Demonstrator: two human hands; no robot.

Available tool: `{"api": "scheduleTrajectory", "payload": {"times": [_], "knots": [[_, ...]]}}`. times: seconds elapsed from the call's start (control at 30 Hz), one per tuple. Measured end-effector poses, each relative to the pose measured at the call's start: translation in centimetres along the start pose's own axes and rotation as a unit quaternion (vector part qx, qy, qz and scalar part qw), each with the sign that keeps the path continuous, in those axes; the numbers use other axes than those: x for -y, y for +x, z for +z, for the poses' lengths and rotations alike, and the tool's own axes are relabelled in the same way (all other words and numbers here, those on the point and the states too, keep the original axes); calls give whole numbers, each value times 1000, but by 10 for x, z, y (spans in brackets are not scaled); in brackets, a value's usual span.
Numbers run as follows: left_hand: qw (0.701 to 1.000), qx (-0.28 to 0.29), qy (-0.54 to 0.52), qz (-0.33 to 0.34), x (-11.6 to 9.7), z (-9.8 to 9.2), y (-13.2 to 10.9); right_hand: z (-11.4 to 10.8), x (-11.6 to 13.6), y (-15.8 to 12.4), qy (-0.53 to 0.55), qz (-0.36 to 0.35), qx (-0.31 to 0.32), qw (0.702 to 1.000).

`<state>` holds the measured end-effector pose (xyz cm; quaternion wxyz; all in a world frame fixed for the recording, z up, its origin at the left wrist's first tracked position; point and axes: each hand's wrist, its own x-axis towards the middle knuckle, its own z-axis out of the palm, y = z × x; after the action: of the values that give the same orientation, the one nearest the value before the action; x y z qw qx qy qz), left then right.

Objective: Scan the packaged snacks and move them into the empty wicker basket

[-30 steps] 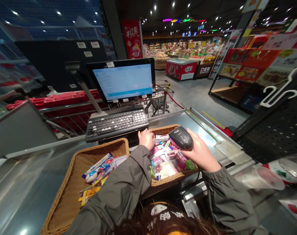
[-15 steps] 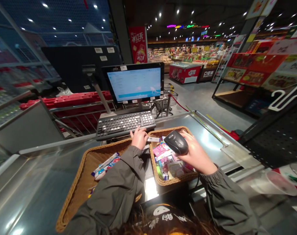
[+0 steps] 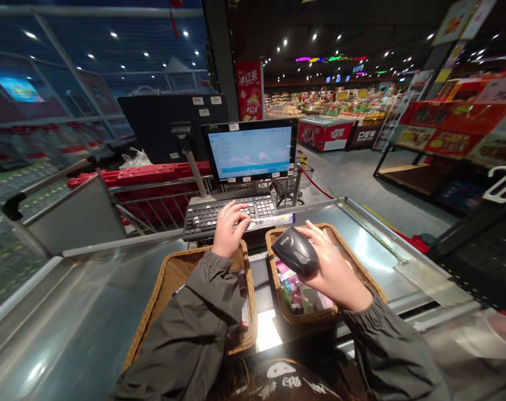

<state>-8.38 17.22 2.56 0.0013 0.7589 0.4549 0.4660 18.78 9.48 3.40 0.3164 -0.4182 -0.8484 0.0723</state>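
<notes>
My left hand (image 3: 229, 229) pinches one end of a long, narrow white packet (image 3: 273, 221) with a blue tip. The packet lies level, just in front of the keyboard (image 3: 202, 219). In my right hand (image 3: 338, 273) is a black handheld barcode scanner (image 3: 295, 250), its front turned left. Beneath the scanner stands the right wicker basket (image 3: 309, 318), holding several small colourful packets (image 3: 296, 292). The left wicker basket (image 3: 163, 278) is partly covered by my left sleeve, so most of its contents are hidden.
A lit monitor (image 3: 253, 150) stands behind the keyboard, and a second, dark screen (image 3: 156, 128) is seen from its back. The baskets rest on a metal counter (image 3: 98, 295). Shopping carts and red crates (image 3: 152, 175) are beyond it. Shelves of boxes (image 3: 453, 131) stand at right.
My left hand has moved left with the packet, which now shows at greater length above the baskets. The scanner stays over the right basket. The whole view has shifted somewhat.
</notes>
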Motion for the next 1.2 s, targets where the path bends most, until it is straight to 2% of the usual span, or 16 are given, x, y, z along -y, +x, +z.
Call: {"api": "scheduleTrajectory", "payload": {"times": [0.23, 0.53, 0.8, 1.0, 1.2], "knots": [[1000, -4, 16, -1, 3, -19, -8, 8, 10, 8, 4, -24, 5, 1000], [999, -13, 29, -19, 8, -34, -17, 13, 22, 15, 6, -37, 53, 998], [998, -12, 50, -43, 10, -50, -25, 16, 32, 18, 9, -25, 60, 998], [991, -5, 96, -90, 16, -68, -43, 26, 38, 23, 24, -36, 70, 997], [984, -5, 120, -130, 35, -94, -69, 40, 47, 31, 33, -58, 78, 995]]}}
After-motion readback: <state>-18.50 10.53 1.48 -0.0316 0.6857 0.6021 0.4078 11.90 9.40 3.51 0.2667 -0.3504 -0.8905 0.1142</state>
